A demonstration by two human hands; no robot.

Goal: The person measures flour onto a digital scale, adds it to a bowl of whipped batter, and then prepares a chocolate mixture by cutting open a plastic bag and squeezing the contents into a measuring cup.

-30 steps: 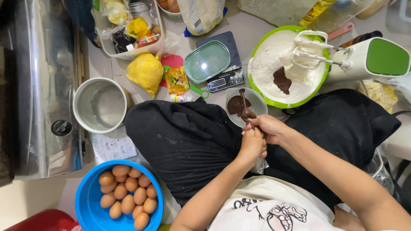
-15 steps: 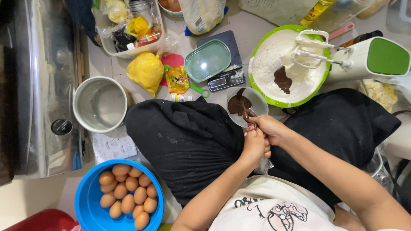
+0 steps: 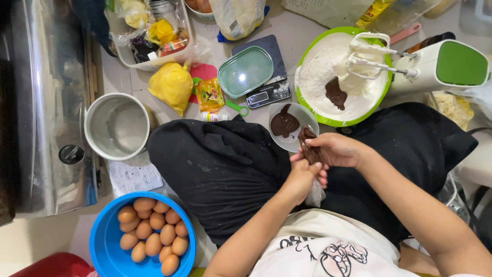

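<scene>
Little has shifted: both hands remain closed on the chocolate pouch (image 3: 309,149), right hand (image 3: 335,150) above left hand (image 3: 302,177). Squeeze steadily toward the small bowl (image 3: 292,126) just ahead.

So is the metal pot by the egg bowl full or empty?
Empty, as far as the view shows: the metal pot stands upright and open, with its bare grey floor and inner wall visible, nothing inside.

Blue bowl (image 3: 102,246) of brown eggs (image 3: 152,235), green-rimmed white bowl (image 3: 312,114) — dark brown chocolate (image 3: 335,92), yellow bag (image 3: 171,88)
</scene>
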